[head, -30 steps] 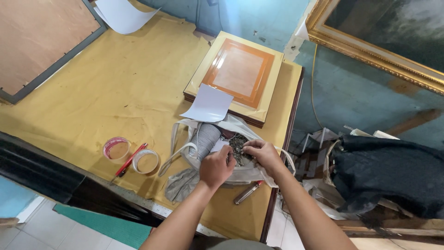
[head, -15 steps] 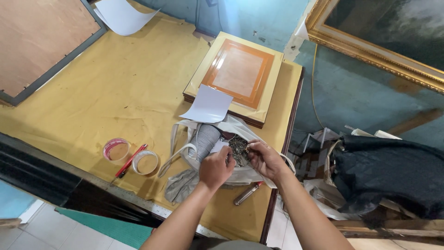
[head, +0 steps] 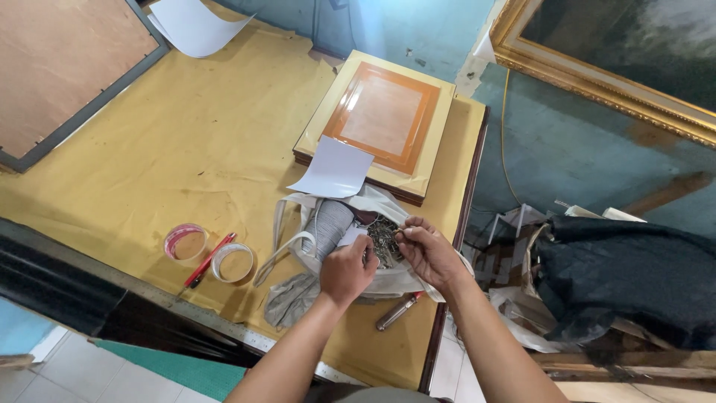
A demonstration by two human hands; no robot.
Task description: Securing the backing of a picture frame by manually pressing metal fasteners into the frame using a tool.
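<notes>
- Not much is changing over the last second: both hands are staying parked over the same white cloth bag (head: 373, 280) at the near right corner of the table (head: 149, 172), and nothing else on the tabletop is shifting. The right hand is only nudging a touch inward, so this reads to me as picking through the contents rather than lifting anything out.
- The left hand (head: 347, 270) is curling into a loose fist on the bag's near rim, knuckles up. Looks like it's gripping the cloth to keep the mouth open, but I can't tell if anything else is inside that fist.
- The right hand (head: 426, 250) is sitting at about 2 o'clock from the left one, fingers pinched narrow, tips dipping into the pile of small metal bits (head: 383, 237).
- That pile is lying inside the bag, right between the two hands, touching the right fingertips, at roughly 1 o'clock from the left hand. Too small to say what the bits are exactly.
- A grey roll (head: 329, 226) is lying in the bag at 11 o'clock from the left hand.
- Around it: a white card (head: 332, 169) at 12 o'clock leaning on an orange framed panel (head: 382, 116), two tape rolls (head: 233, 263) and a red pen (head: 207, 259) off at 9 o'clock, and a metal cylinder (head: 397, 311) at 5 o'clock.
</notes>
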